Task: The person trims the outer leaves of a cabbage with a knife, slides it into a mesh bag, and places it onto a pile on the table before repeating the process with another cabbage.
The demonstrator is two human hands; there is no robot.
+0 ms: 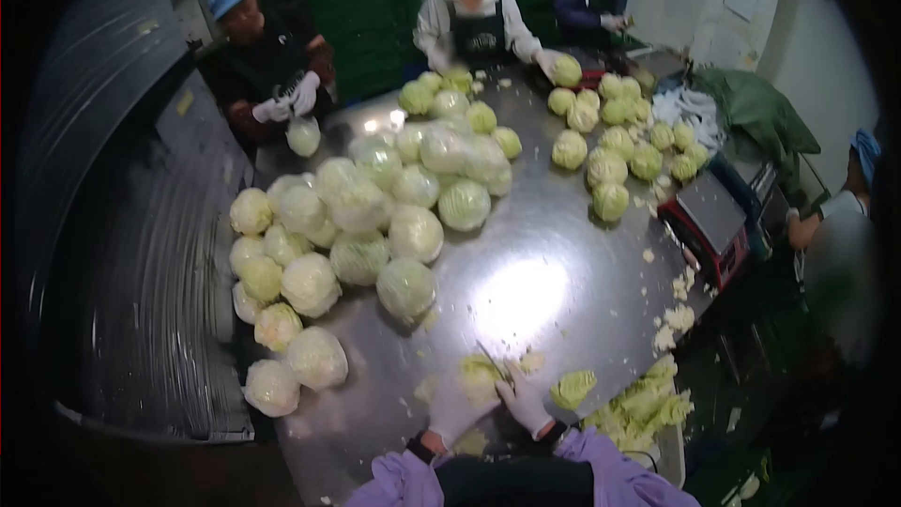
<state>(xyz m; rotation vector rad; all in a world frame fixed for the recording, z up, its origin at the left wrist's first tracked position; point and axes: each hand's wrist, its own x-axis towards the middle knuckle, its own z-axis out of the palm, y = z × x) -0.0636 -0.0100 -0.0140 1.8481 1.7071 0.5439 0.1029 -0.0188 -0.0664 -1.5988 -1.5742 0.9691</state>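
Observation:
Both my hands wear white gloves, low in the head view over the metal table [582, 291]. My left hand [458, 406] is closed round a pale green cabbage [481, 374], which its fingers partly cover. Just to the right, my right hand [524, 398] grips a knife [490, 357], its thin blade pointing up and left beside the cabbage. A loose green leaf [572, 389] lies to the right of my right hand. Small leaf scraps are scattered around both hands.
Wrapped cabbages [358, 257] are heaped at the left; others [617, 145] lie at the back right. A red scale [715, 225] stands at the right edge, trimmed leaves [648, 408] fill a white bin [671, 455] below. Several people stand around the table.

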